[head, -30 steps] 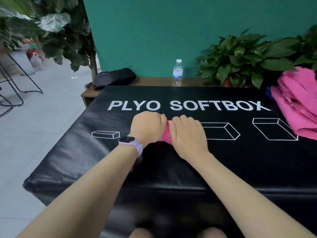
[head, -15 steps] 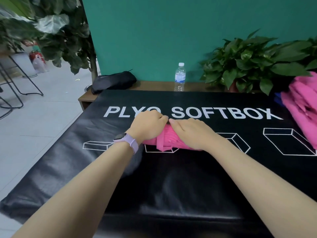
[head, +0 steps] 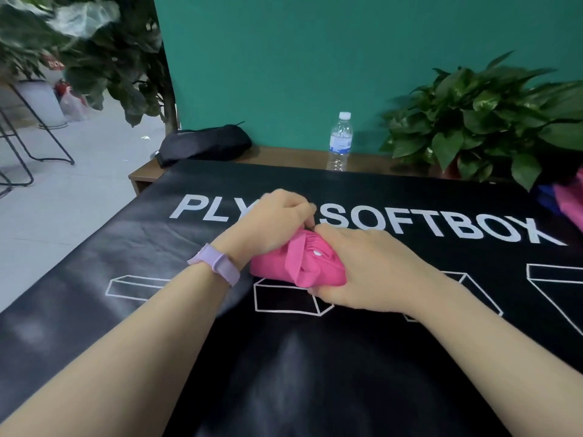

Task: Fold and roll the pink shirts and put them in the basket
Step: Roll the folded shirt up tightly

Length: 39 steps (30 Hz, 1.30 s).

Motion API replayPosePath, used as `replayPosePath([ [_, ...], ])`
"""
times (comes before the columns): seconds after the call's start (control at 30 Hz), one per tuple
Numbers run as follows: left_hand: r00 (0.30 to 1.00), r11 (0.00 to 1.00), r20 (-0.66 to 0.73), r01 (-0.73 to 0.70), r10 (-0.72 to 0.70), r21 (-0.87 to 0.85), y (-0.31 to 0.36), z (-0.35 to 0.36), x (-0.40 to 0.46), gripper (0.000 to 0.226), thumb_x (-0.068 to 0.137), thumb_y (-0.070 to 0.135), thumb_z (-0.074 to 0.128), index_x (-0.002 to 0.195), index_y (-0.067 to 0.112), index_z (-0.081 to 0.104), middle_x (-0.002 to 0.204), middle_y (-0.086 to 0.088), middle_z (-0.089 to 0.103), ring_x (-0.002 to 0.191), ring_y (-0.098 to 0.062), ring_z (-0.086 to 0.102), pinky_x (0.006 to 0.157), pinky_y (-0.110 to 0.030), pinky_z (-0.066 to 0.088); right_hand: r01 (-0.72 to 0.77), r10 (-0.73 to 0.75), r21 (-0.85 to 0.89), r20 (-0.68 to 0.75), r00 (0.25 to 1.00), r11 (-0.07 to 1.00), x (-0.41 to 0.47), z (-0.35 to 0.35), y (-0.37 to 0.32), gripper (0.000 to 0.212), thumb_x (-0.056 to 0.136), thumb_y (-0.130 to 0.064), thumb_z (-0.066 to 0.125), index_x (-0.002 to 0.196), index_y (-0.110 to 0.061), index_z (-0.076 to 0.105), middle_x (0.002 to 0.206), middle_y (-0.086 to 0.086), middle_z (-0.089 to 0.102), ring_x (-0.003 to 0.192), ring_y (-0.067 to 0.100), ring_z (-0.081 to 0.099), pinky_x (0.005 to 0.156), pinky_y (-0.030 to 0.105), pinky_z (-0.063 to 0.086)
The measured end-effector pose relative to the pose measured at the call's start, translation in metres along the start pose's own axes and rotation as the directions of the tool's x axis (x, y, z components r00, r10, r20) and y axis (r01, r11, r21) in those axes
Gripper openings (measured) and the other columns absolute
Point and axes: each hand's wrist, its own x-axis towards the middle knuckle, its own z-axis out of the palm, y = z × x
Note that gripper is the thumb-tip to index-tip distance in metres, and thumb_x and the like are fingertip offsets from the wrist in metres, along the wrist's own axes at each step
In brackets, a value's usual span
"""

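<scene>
Rolled bright-pink cotton shirt [head: 299,266]: on the black printed vinyl mat [head: 315,373], gripped at both ends. Left hand [head: 271,222] (lilac watch strap) and right hand [head: 369,272] curl fingers around it. Behind: clear plastic water bottle [head: 340,141].

The rolled pink shirt [head: 299,266] is soft matt cloth, creased at its folds. The black mat [head: 315,357] under it looks like smooth leatherette with a dull sheen and printed white lettering. The water bottle [head: 340,141] is clear glossy plastic. The ledge [head: 284,154] behind is brown wood. The wristband [head: 217,263] looks like woven lilac fabric.
</scene>
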Motion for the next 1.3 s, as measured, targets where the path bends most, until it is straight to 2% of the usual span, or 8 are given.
replayPosePath([
  [0.13,0.982,0.992,-0.139,-0.123,0.127,0.033,0.003,0.001,-0.007,0.035,0.099,0.032,0.048,0.071,0.026,0.069,0.067,0.004,0.068,0.057,-0.003,0.056,0.059,-0.023,0.042,0.021,-0.027,-0.080,-0.079,0.997,0.997,-0.004,0.008,-0.002,0.048,0.081,-0.070,0.058,0.108,-0.035,0.042,0.090,-0.013,0.057,0.076,0.013,0.058,0.063,0.035,0.044],
  [0.33,0.973,0.974,-0.050,-0.225,0.223,-0.037,0.002,0.016,-0.015,0.037,0.107,0.035,0.037,0.095,0.024,0.071,0.092,0.006,0.069,0.094,-0.010,0.063,0.090,-0.036,0.049,-0.141,0.120,-0.143,-0.149,0.982,0.980,-0.009,0.004,0.026,0.062,0.085,-0.067,0.058,0.136,-0.039,0.038,0.105,-0.012,0.058,0.092,0.014,0.060,0.072,0.038,0.051],
  [0.43,0.971,0.971,-0.075,-0.231,0.226,-0.063,-0.002,0.025,-0.012,0.039,0.109,0.034,0.033,0.099,0.023,0.070,0.097,0.004,0.068,0.098,-0.012,0.062,0.093,-0.038,0.047,-0.148,0.128,-0.136,-0.143,0.981,0.980,-0.007,0.007,0.034,0.064,0.084,-0.068,0.058,0.138,-0.040,0.036,0.103,-0.011,0.057,0.092,0.015,0.061,0.072,0.039,0.051],
  [0.57,0.945,0.951,-0.124,-0.292,0.303,0.099,-0.004,0.024,-0.006,0.042,0.108,0.034,0.031,0.098,0.022,0.070,0.096,0.007,0.067,0.099,-0.009,0.059,0.093,-0.038,0.044,-0.159,0.141,-0.105,-0.157,0.977,0.982,-0.004,0.011,0.039,0.075,0.082,-0.069,0.058,0.146,-0.043,0.029,0.109,-0.011,0.059,0.095,0.015,0.062,0.074,0.040,0.053],
  [0.7,0.863,0.942,-0.378,-0.302,0.335,0.144,-0.002,0.028,-0.008,0.032,0.103,0.034,0.043,0.107,0.017,0.070,0.123,0.005,0.055,0.118,-0.010,0.047,0.105,-0.031,0.036,-0.178,0.158,-0.095,-0.191,0.969,0.979,-0.001,0.014,0.045,0.081,0.082,-0.067,0.060,0.151,-0.046,0.021,0.118,-0.011,0.057,0.104,0.016,0.061,0.079,0.040,0.052],
  [0.87,0.767,0.948,-0.558,-0.245,0.317,0.202,0.013,0.031,-0.014,0.033,0.089,0.056,0.055,0.090,0.023,0.057,0.101,0.009,0.045,0.097,-0.011,0.042,0.089,-0.029,0.031,-0.234,0.207,-0.111,-0.214,0.955,0.966,0.005,0.017,0.053,0.086,0.084,-0.066,0.060,0.154,-0.048,0.014,0.115,-0.010,0.055,0.105,0.017,0.060,0.074,0.035,0.049],
  [1.13,0.891,0.947,-0.327,-0.271,0.315,0.174,0.013,0.033,-0.015,0.024,0.079,0.029,0.078,0.081,0.020,0.055,0.088,0.004,0.050,0.089,-0.018,0.044,0.087,-0.036,0.038,-0.283,0.254,-0.104,-0.226,0.940,0.953,0.005,0.016,0.058,0.092,0.083,-0.066,0.060,0.155,-0.051,0.006,0.102,-0.012,0.044,0.095,0.018,0.059,0.071,0.037,0.049],
  [1.3,0.913,0.963,-0.354,-0.251,0.204,-0.094,0.018,0.033,-0.018,0.016,0.088,0.017,0.070,0.080,0.015,0.057,0.088,0.000,0.059,0.077,-0.004,0.048,0.071,-0.013,0.036,-0.329,0.289,-0.123,-0.261,0.921,0.936,0.005,0.015,0.062,0.092,0.083,-0.062,0.064,0.156,-0.054,0.007,0.099,-0.010,0.045,0.090,0.017,0.056,0.069,0.034,0.042],
])
